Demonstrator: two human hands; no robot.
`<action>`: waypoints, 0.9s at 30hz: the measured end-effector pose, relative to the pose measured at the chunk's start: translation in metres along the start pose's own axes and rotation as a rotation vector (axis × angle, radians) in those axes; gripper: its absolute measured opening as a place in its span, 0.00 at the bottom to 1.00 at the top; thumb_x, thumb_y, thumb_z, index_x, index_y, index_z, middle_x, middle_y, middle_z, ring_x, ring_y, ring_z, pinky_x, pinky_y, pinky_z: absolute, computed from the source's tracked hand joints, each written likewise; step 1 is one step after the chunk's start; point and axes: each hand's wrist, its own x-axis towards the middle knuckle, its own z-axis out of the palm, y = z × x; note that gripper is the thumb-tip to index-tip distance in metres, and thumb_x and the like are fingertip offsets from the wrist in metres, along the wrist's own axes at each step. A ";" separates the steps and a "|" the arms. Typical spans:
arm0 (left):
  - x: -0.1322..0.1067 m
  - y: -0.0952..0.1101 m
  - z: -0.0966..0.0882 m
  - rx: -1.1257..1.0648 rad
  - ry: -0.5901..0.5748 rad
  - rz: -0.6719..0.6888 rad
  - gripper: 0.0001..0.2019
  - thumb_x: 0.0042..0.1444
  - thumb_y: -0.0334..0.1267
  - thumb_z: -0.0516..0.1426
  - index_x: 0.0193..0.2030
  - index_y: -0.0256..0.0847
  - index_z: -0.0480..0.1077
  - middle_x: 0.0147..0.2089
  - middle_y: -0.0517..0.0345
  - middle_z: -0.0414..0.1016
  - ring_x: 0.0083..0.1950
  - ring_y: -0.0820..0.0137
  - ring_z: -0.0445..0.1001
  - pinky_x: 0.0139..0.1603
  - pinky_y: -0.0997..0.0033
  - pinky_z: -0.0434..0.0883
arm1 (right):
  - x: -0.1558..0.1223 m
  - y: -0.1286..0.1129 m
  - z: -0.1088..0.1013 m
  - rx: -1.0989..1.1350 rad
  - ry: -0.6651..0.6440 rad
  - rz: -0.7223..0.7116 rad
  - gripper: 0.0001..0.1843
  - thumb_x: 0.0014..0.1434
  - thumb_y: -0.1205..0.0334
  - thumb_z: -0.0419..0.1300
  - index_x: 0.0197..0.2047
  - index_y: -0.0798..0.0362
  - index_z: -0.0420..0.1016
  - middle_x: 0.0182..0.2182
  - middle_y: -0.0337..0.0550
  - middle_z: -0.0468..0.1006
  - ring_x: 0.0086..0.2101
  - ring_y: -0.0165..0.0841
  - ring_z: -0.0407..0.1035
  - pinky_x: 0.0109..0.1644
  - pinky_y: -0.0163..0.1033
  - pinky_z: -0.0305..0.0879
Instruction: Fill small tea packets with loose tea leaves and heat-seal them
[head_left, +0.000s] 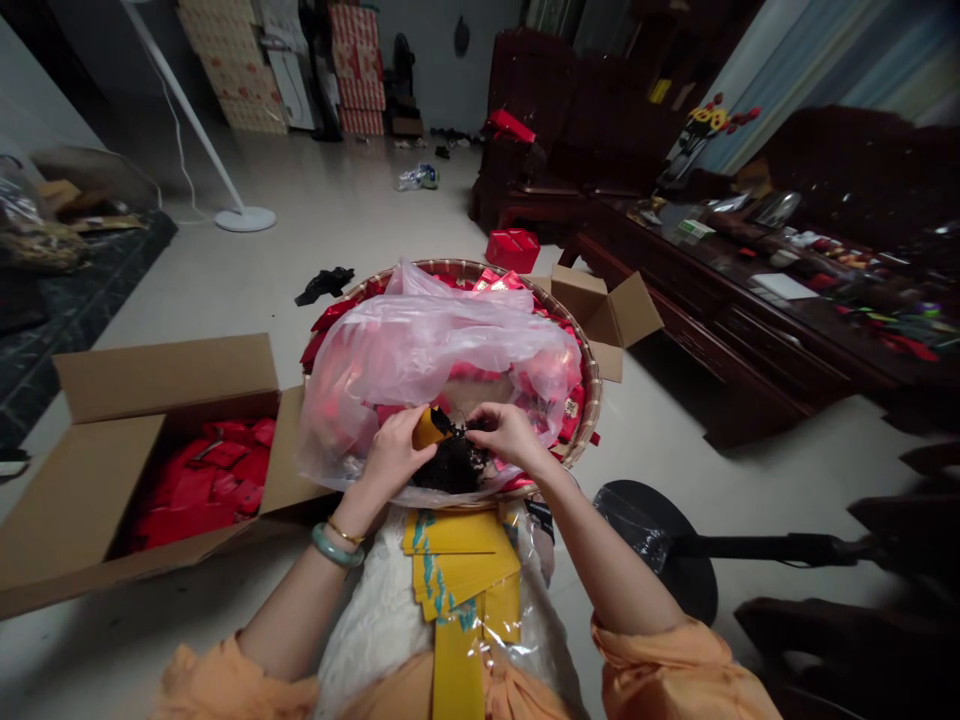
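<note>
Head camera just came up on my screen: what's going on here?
A person is working over a round woven bamboo basket with a pinkish clear plastic bag draped in it. The left hand holds a small yellow packet, and the right hand is at a heap of dark crumbly material beside it. Shiny red packets lie in an open cardboard box to the left, and flat yellow packets rest on the person's lap.

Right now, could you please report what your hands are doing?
Left hand holding yellow foil packet. Right hand pinching dark tea leaves. Plastic bag around them, in bamboo tray.
</note>
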 end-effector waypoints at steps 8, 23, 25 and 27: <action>0.001 0.003 0.000 -0.005 0.000 0.015 0.25 0.48 0.34 0.61 0.55 0.38 0.65 0.52 0.47 0.73 0.52 0.58 0.71 0.54 0.56 0.69 | 0.007 -0.031 0.006 0.134 0.056 -0.057 0.11 0.46 0.58 0.64 0.34 0.54 0.76 0.31 0.41 0.79 0.32 0.32 0.73 0.38 0.36 0.68; 0.002 0.007 0.001 -0.015 0.033 0.028 0.27 0.48 0.35 0.60 0.57 0.38 0.63 0.53 0.47 0.72 0.53 0.57 0.70 0.54 0.56 0.69 | -0.005 -0.027 0.020 -0.152 0.009 -0.196 0.12 0.57 0.59 0.58 0.44 0.51 0.76 0.39 0.45 0.75 0.41 0.35 0.68 0.48 0.42 0.65; 0.001 0.009 0.002 -0.008 0.040 0.032 0.27 0.48 0.35 0.61 0.57 0.37 0.63 0.53 0.46 0.72 0.52 0.57 0.69 0.54 0.56 0.68 | -0.010 -0.029 0.024 -0.340 0.000 -0.252 0.14 0.55 0.60 0.61 0.45 0.53 0.76 0.39 0.47 0.72 0.41 0.36 0.66 0.47 0.42 0.64; 0.000 0.012 0.003 0.010 0.043 0.040 0.28 0.48 0.34 0.61 0.57 0.36 0.63 0.53 0.46 0.72 0.52 0.57 0.69 0.54 0.57 0.68 | -0.011 -0.030 0.028 -0.431 -0.020 -0.278 0.12 0.55 0.63 0.61 0.44 0.53 0.75 0.39 0.47 0.69 0.40 0.35 0.65 0.45 0.40 0.64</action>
